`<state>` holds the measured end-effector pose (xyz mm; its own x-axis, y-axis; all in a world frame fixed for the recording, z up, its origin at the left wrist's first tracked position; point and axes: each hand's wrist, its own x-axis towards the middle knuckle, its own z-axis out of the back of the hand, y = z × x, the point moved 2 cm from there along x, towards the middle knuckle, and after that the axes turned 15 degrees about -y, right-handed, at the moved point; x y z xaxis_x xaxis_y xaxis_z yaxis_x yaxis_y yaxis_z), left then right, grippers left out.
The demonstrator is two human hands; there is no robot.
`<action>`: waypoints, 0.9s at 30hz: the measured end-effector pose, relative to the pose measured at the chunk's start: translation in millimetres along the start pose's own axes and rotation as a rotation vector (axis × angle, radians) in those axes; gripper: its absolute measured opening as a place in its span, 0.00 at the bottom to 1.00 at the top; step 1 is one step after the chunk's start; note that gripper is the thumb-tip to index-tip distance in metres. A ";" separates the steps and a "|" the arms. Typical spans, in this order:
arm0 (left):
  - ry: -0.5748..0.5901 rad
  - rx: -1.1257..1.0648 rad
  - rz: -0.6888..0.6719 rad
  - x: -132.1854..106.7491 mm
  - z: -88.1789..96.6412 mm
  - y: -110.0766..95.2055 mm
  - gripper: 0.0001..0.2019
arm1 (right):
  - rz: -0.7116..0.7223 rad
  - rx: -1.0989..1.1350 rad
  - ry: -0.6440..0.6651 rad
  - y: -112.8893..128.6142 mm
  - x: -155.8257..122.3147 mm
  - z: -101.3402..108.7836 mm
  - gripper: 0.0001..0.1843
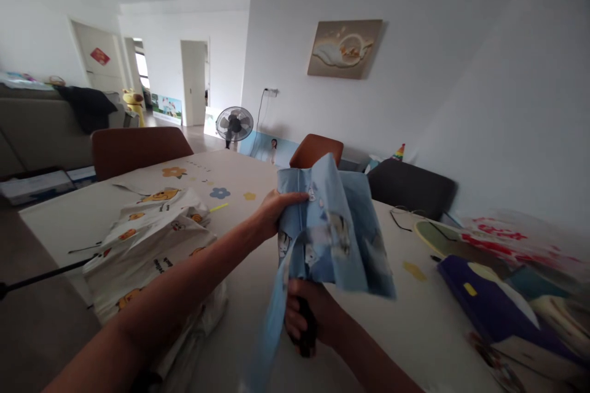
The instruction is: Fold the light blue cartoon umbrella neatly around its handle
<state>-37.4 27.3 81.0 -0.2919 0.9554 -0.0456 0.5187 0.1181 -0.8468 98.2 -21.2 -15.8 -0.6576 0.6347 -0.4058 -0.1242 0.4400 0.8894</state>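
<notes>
My left hand (pixel 275 212) pinches the left edge of a light blue printed cloth (pixel 318 209), its thumb lying over the front. The cloth is raised above the table, folded and hanging in loose panels. Below it, my right hand (pixel 311 313) is closed around black-handled scissors (pixel 306 328); their blades are hidden by the cloth. A narrow blue strip (pixel 274 313) trails down to the left of the right hand, blurred toward its lower end. To the left of my left arm lies a crumpled white cloth (pixel 152 233) with orange and yellow cartoon prints.
The white table (pixel 244 172) has flower decals. At its right lie eyeglasses (pixel 401 221), a purple item (pixel 483 301) and a red-and-clear plastic bag (pixel 520 236). Brown chairs (pixel 141 147) and a dark chair (pixel 410 187) stand around it. Beyond is a fan (pixel 235 124).
</notes>
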 end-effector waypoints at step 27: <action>-0.296 0.684 -0.470 -18.2 -9.8 50.2 0.31 | -0.046 0.238 -0.320 18.6 3.2 0.8 0.14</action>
<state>1.8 18.5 44.6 -0.5997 0.7281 0.3319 -0.2743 0.2025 -0.9401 94.4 -10.4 -0.7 -0.3864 0.7601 -0.5225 0.0520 0.5836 0.8104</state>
